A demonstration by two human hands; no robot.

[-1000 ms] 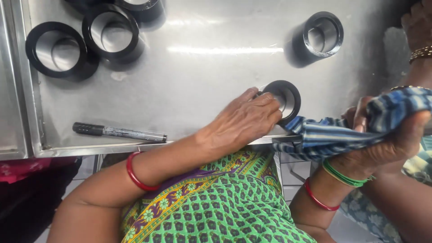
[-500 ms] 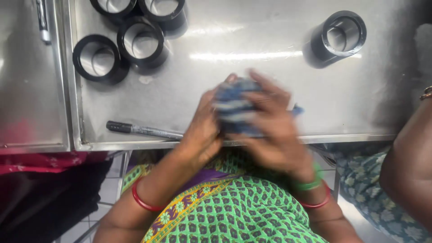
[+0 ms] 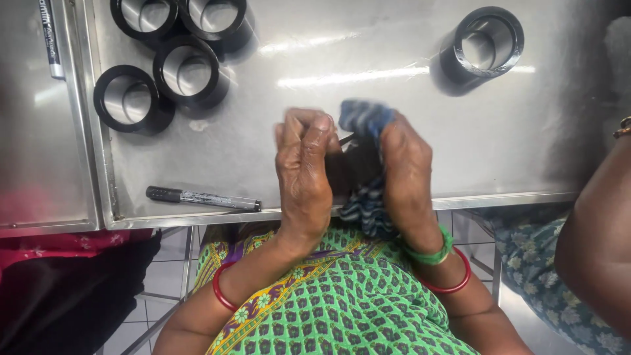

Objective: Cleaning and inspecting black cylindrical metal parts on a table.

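Printed label band on marker (image 3: 204,198), near table edge

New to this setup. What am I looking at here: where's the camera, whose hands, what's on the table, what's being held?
There is no machine here. A person wears one camera on the head, looking down at their own two bare hands over a metal table. The left hand is closed into a fist, and the right hand has a grip on a blue striped cloth. What sits between the hands is hidden. On the table lie four black rings in a cluster at the far left, one more black ring at the far right, and a marker pen near the front edge. Another person's arm shows at the right edge.
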